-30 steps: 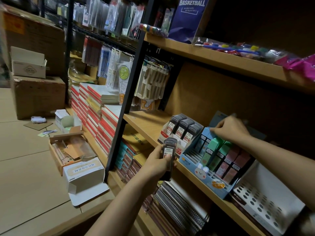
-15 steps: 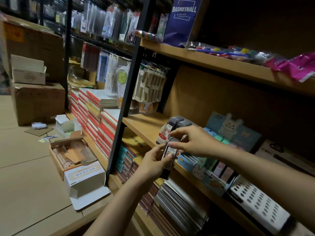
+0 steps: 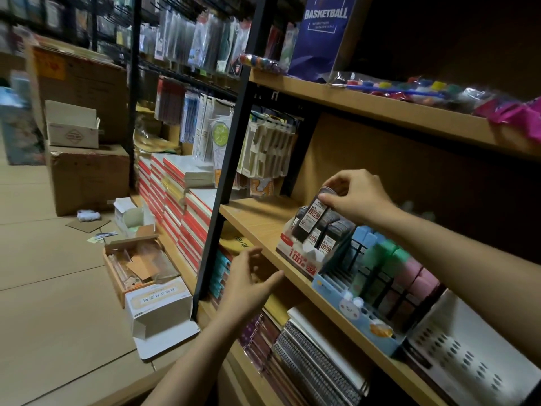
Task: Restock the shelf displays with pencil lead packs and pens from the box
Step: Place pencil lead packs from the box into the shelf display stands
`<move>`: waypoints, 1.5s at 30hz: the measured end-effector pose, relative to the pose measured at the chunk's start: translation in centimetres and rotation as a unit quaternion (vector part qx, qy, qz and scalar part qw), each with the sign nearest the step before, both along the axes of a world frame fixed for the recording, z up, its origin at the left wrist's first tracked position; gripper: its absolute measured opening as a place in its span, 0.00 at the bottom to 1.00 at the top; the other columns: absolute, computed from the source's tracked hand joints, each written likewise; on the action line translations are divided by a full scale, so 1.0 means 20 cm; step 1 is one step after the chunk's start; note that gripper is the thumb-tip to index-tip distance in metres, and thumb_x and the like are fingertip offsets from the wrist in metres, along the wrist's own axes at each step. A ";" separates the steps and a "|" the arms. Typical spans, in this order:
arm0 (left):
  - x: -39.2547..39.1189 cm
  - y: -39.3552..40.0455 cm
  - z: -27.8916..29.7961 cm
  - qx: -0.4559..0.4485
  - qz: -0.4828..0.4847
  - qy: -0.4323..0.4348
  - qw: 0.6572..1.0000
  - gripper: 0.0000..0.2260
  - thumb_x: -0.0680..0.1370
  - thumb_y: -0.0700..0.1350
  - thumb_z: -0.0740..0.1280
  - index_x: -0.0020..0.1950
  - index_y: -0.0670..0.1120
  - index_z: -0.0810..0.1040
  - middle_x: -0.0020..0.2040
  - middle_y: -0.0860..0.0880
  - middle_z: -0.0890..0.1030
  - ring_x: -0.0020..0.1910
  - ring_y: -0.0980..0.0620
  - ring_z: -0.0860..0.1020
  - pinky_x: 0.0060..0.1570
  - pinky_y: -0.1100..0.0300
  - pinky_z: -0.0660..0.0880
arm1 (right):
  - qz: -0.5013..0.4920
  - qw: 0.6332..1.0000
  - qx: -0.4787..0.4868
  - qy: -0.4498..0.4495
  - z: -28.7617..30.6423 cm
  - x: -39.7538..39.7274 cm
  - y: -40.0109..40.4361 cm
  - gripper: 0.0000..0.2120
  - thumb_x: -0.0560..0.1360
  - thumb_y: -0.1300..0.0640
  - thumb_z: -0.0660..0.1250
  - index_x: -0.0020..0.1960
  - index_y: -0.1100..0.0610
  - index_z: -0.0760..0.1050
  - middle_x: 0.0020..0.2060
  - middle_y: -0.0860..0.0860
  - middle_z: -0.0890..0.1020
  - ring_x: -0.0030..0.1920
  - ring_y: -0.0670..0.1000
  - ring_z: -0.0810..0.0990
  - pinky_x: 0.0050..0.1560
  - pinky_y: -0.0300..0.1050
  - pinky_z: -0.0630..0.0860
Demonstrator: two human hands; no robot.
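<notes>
Restocking is partly done, by my judgement: the red-and-white card display tray [image 3: 295, 253] on the wooden shelf [image 3: 257, 221] holds several packs, with stock possibly left. My right hand [image 3: 355, 197] pinches one dark pencil lead pack [image 3: 311, 219] by its top, above the tray. My left hand [image 3: 248, 284] hangs empty, fingers [image 3: 270, 284] loosely spread.

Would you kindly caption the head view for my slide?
Right hand pinches a lead pack over its display box; left hand open below.

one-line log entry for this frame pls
phase: placing | right hand: pinches lead pack over display box | left hand: open, empty, below shelf edge
</notes>
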State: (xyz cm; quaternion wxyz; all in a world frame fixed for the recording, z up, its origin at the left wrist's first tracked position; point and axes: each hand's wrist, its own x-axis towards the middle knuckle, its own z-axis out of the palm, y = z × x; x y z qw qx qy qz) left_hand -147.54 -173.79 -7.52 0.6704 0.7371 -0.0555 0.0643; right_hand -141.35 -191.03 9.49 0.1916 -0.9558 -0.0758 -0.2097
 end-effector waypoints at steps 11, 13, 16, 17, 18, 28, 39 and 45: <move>0.36 -0.25 0.09 0.100 0.014 -0.004 0.995 0.54 0.60 0.56 0.81 0.78 0.46 0.55 0.75 0.49 0.62 0.73 0.48 0.63 0.71 0.48 0.66 | -0.016 1.000 0.009 -0.003 -0.13 0.25 0.01 0.07 0.72 0.54 0.74 0.48 0.55 0.82 0.44 0.51 0.83 0.45 0.49 0.80 0.38 0.39 0.73; 0.41 -0.29 0.07 0.097 0.008 -0.007 0.995 0.51 0.58 0.56 0.82 0.74 0.48 0.60 0.69 0.50 0.68 0.68 0.50 0.69 0.65 0.53 0.71 | -0.001 1.000 -0.010 -0.013 -0.16 0.26 0.03 0.07 0.73 0.54 0.73 0.49 0.56 0.82 0.44 0.52 0.83 0.44 0.49 0.80 0.40 0.41 0.75; 0.46 -0.32 0.05 0.085 0.004 -0.014 0.996 0.46 0.55 0.57 0.83 0.68 0.52 0.65 0.63 0.53 0.73 0.62 0.53 0.73 0.60 0.55 0.75 | 0.013 0.998 -0.059 -0.027 -0.20 0.26 0.07 0.07 0.74 0.55 0.71 0.49 0.57 0.83 0.44 0.53 0.83 0.44 0.52 0.81 0.41 0.44 0.76; 0.47 -0.33 0.04 0.079 0.001 -0.017 0.997 0.46 0.55 0.57 0.83 0.67 0.52 0.65 0.63 0.53 0.73 0.61 0.54 0.73 0.60 0.54 0.75 | 0.012 0.996 -0.079 -0.028 -0.22 0.26 0.08 0.07 0.74 0.55 0.71 0.48 0.57 0.83 0.44 0.53 0.84 0.45 0.53 0.81 0.43 0.46 0.78; 0.47 -0.33 0.03 0.072 -0.002 -0.020 0.997 0.46 0.55 0.57 0.83 0.67 0.52 0.65 0.63 0.54 0.73 0.61 0.54 0.73 0.60 0.54 0.75 | 0.011 0.995 -0.098 -0.028 -0.23 0.26 0.09 0.07 0.75 0.54 0.71 0.48 0.57 0.83 0.44 0.54 0.84 0.46 0.54 0.82 0.45 0.49 0.79; 0.44 -0.34 -0.04 0.098 0.017 -0.029 0.995 0.52 0.59 0.55 0.81 0.76 0.48 0.56 0.68 0.52 0.66 0.64 0.58 0.64 0.63 0.62 0.66 | 0.031 0.979 -0.193 -0.055 -0.31 0.24 0.08 0.13 0.77 0.49 0.67 0.55 0.55 0.83 0.52 0.52 0.77 0.53 0.53 0.75 0.54 0.47 0.72; 0.18 -0.20 -0.03 0.114 0.030 -0.073 0.990 0.33 0.71 0.52 0.75 0.72 0.53 0.65 0.62 0.62 0.67 0.62 0.63 0.66 0.62 0.62 0.67 | 0.098 0.974 -0.175 -0.107 -0.31 -0.07 -0.03 0.13 0.78 0.54 0.63 0.62 0.50 0.76 0.58 0.48 0.75 0.58 0.50 0.70 0.54 0.47 0.62; -0.29 -0.03 -0.50 0.058 0.092 0.034 0.994 0.06 0.76 0.45 0.71 0.49 0.54 0.78 0.46 0.56 0.82 0.46 0.62 0.80 0.42 0.72 0.73 | 0.232 0.970 0.030 0.064 -0.79 -0.56 0.12 0.06 0.74 0.53 0.71 0.50 0.50 0.80 0.45 0.41 0.76 0.45 0.35 0.76 0.43 0.24 0.70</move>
